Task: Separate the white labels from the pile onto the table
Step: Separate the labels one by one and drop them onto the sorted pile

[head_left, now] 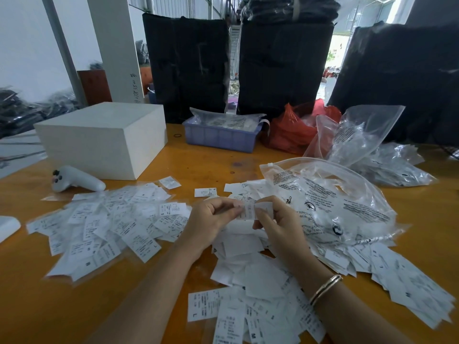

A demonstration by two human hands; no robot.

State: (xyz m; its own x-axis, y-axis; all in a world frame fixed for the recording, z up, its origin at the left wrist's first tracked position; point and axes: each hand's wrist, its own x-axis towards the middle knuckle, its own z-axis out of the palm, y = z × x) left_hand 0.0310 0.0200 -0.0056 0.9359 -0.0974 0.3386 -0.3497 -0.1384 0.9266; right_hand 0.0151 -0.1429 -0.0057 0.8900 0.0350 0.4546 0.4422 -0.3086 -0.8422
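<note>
Just left of the clear zip bag [330, 202], the left hand [211, 219] and right hand [278, 222] each pinch a white label [249, 210] with curled fingers above the pile [250, 269], apparently peeling stuck pieces apart for the sorted heap [109, 219] further left.

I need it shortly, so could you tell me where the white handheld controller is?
The white controller lies far left on the table, before the white box.
</note>
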